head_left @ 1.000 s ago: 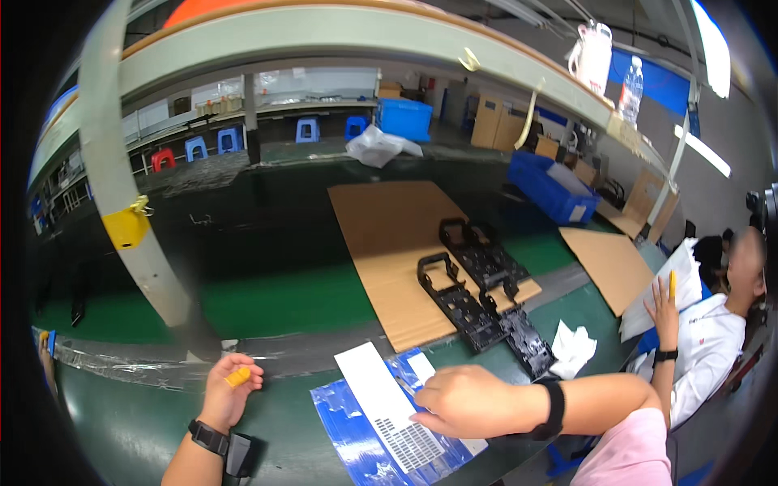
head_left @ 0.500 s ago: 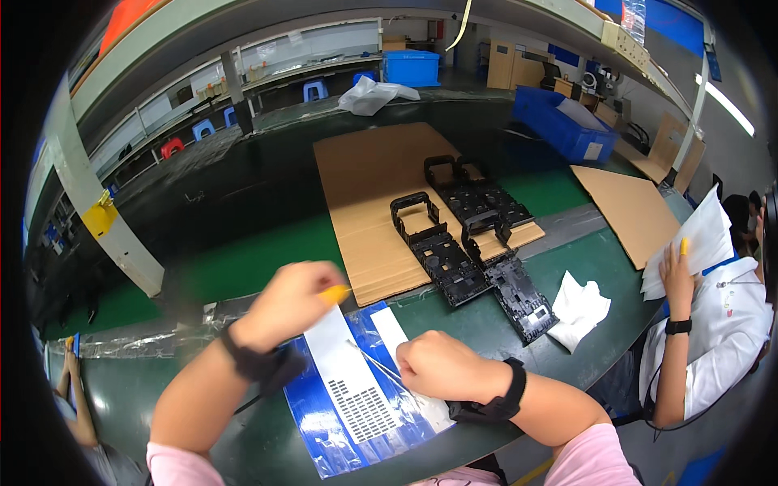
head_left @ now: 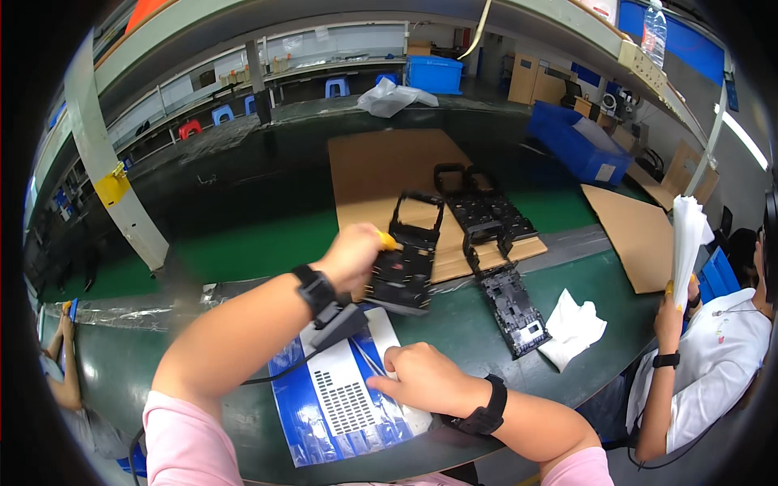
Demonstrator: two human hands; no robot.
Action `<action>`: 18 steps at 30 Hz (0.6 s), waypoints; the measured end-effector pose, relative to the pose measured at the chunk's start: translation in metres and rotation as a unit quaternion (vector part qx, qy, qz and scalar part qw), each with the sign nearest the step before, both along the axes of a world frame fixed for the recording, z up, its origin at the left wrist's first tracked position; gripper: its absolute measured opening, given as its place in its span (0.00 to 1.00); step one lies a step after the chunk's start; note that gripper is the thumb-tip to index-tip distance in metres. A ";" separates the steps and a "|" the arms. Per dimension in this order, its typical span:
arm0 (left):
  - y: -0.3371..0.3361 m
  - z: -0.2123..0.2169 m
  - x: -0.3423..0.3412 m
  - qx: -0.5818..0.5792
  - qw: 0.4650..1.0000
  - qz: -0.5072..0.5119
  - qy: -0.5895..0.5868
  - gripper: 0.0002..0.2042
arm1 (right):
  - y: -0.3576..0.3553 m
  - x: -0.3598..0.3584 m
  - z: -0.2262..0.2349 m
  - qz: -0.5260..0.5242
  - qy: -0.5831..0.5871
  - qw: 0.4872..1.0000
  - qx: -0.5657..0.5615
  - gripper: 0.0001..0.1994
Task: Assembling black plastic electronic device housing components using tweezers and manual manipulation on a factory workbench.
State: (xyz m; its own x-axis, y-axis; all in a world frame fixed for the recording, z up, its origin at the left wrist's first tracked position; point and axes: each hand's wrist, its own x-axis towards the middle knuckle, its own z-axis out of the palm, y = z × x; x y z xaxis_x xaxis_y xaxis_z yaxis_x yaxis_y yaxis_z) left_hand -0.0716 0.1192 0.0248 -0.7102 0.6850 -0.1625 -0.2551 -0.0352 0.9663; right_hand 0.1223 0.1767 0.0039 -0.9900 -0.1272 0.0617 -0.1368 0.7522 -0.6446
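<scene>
My left hand (head_left: 356,257), a yellow finger cot on one fingertip, grips a black plastic housing (head_left: 403,275) with a frame-shaped loop at its far end. The housing tilts above the front of the cardboard. Closer to me, my right hand (head_left: 428,374) is closed around thin metal tweezers (head_left: 366,356), their tips pointing far left. Below them is a white label sheet (head_left: 348,405) with rows of small black rectangles, on a blue plastic-covered sheet (head_left: 296,429). A second black housing (head_left: 512,312) lies right of the first, and more black housings (head_left: 490,206) sit behind it.
A large cardboard sheet (head_left: 381,162) lies on the green table. Crumpled white cloth (head_left: 574,328) is beside the right housing. Another cardboard piece (head_left: 632,235) and a blue bin (head_left: 575,142) stand to the right. A person in white (head_left: 705,364) holds white sheets at right; another person is at far left.
My left hand has moved right and forward and taken hold of the left black housing, which is now lifted and turned. My right hand stays near the label sheet, with its thumb more extended.
</scene>
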 end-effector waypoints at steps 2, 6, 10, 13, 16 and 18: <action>-0.028 0.025 0.010 0.004 0.998 0.056 0.043 0.07 | -0.002 0.002 -0.002 -0.007 -0.005 1.000 -0.002 0.08; -0.087 0.035 0.020 0.098 0.995 0.026 -0.010 0.09 | 0.009 0.001 -0.006 -0.001 0.009 1.000 0.014 0.07; -0.125 0.033 0.041 0.201 0.961 0.116 -0.151 0.09 | 0.013 0.008 0.029 -0.020 -0.020 0.997 0.067 0.04; -0.141 0.026 0.044 0.214 0.955 0.142 -0.149 0.12 | 0.016 0.014 0.047 -0.057 -0.035 0.998 -0.007 0.07; -0.150 0.026 0.043 0.237 0.951 0.142 -0.140 0.15 | 0.021 0.020 0.041 -0.100 -0.053 0.992 -0.049 0.09; -0.153 0.024 0.037 0.230 0.954 0.161 -0.108 0.17 | 0.018 0.024 0.033 -0.164 -0.086 0.969 -0.161 0.08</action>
